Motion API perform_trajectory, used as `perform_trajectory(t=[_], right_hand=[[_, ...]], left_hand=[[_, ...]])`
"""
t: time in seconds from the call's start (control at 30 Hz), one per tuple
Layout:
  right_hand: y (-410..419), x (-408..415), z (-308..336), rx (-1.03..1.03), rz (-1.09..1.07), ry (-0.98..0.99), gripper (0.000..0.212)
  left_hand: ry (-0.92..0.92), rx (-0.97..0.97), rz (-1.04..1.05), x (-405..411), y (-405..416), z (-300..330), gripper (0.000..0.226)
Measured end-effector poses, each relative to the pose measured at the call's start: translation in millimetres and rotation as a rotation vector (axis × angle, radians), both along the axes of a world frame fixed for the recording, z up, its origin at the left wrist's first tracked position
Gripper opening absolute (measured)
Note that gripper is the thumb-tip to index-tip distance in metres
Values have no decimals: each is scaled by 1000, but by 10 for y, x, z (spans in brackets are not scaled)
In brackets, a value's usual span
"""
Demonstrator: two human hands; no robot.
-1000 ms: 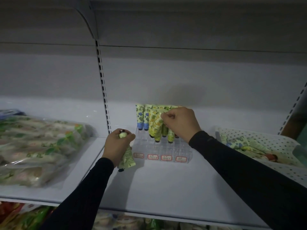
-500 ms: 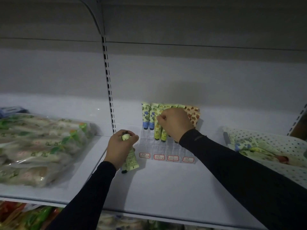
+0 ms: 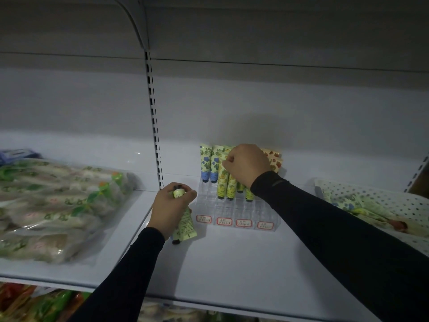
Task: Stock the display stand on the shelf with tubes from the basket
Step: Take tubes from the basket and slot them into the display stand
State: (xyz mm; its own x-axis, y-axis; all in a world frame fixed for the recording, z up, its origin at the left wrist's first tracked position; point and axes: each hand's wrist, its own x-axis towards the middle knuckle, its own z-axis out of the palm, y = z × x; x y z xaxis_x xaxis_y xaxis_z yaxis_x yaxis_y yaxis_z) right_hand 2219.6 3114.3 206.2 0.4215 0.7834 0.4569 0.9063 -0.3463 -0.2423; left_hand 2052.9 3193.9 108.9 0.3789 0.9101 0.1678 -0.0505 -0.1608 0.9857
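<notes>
A clear acrylic tiered display stand [image 3: 234, 205] on the white shelf [image 3: 232, 263] holds upright blue, yellow-green and orange floral tubes. Its four red-bordered labels are illegible. The right hand [image 3: 246, 165] pinches a yellow tube [image 3: 222, 182] above it; the left hand [image 3: 170, 209], just left, is clenched around pale green tubes [image 3: 185, 225]. A white perforated basket [image 3: 394, 205], right of the stand, holds more tubes.

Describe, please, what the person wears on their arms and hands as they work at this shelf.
Both arms are covered in long, close-fitting black sleeves that end at the wrists. The right sleeve shows a faint small marking near its cuff, too dim to read; the left sleeve looks plain. The left hand and right hand are bare: no gloves, rings or watch visible.
</notes>
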Motion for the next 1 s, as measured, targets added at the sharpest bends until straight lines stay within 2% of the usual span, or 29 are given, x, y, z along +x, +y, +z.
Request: perform_trajectory(t=[0.33, 0.63, 0.73, 0.83, 0.9, 1.0], right_hand=[[10, -34, 26, -9, -30, 73, 47], [25, -19, -24, 9, -17, 63, 41], [13, -25, -39, 77, 4, 43, 24], [-32, -37, -23, 211, 53, 50, 26], [-135, -94, -11, 239, 143, 128, 29], [-325, -208, -87, 49, 277, 338, 35]], left_hand=[[0, 0, -10, 16, 17, -17, 8], [2, 16, -7, 10, 8, -10, 8], [-11, 4, 4, 2, 2, -1, 9], [-54, -31, 14, -1, -6, 40, 18], [-94, -67, 12, 17, -26, 87, 25], [-166, -107, 4, 79, -71, 145, 34]])
